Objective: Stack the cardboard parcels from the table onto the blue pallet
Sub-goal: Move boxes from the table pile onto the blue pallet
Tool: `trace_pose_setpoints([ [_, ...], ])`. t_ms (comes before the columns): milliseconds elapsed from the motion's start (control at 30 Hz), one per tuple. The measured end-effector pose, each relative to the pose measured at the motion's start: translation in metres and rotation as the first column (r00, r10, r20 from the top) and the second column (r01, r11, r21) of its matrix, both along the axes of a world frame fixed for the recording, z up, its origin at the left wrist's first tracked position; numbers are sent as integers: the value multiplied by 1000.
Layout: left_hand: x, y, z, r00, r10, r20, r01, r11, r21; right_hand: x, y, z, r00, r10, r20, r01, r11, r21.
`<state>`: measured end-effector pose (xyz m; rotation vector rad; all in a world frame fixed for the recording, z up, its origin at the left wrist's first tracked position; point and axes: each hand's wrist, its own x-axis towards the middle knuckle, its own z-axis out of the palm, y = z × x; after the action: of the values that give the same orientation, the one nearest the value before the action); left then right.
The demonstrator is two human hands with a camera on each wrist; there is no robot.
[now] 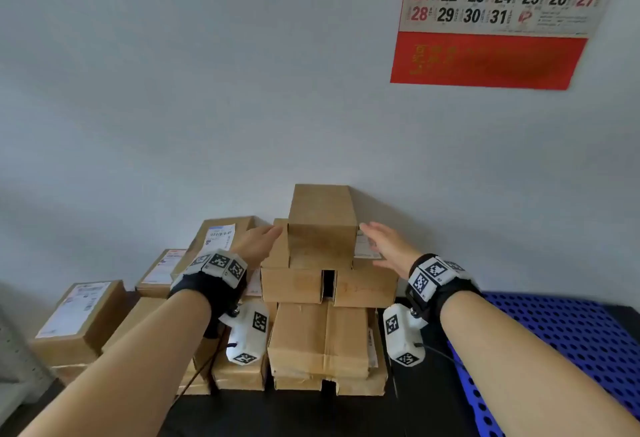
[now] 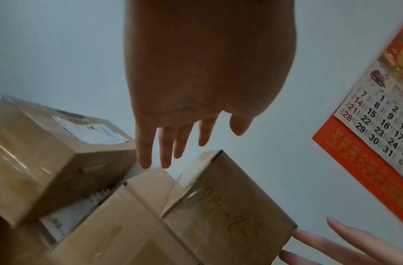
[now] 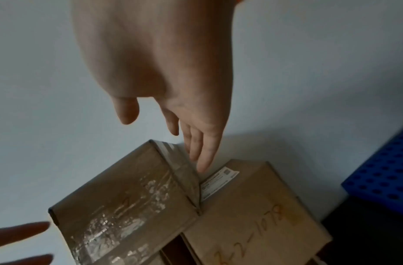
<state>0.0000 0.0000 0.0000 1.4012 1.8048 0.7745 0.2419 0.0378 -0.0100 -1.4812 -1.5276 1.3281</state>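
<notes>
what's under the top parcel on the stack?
The top parcel rests across two side-by-side cardboard boxes, a dark gap between them. Lower parcels sit beneath; the contact surfaces are hidden.

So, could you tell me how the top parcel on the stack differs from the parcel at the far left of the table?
The top parcel shows plain cardboard on top; the far-left parcel carries a white shipping label. The top parcel crowns the middle stack against the wall, between the open left hand and right hand; the far-left parcel sits lower, away from both. Both are brown cardboard boxes.
</notes>
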Motion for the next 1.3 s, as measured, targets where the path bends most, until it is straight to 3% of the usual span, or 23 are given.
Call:
trace_pose_setpoints([
  [100, 0, 15, 3, 973, 7, 232, 6, 998, -55, -15, 15, 0, 996, -42, -76, 41, 999, -13],
  [200, 3, 28, 2, 941, -8, 339, 27, 998, -53, -28, 29, -1, 988, -71, -135, 66, 997, -44],
  [400, 6, 49, -9, 913, -15, 408, 41, 998, -56, -32, 40, -4, 981, -108, -159, 101, 994, -51],
  [533, 8, 54, -14, 865, 21, 502, 17, 997, -70, -32, 43, -8, 954, -151, -260, 128, 986, -103],
  [800, 21, 46, -4, 850, 23, 527, -18, 1000, -15, -19, 37, -1, 917, -150, -371, 125, 988, -92],
  [1000, 66, 25, 15, 846, -31, 532, 10, 999, 43, 29, 12, 14, 891, -148, -430, 135, 989, -60],
  [1300, 201, -26, 23, 853, -101, 511, 70, 994, 80, 170, -45, 21, 891, -136, -434, 144, 989, -15],
])
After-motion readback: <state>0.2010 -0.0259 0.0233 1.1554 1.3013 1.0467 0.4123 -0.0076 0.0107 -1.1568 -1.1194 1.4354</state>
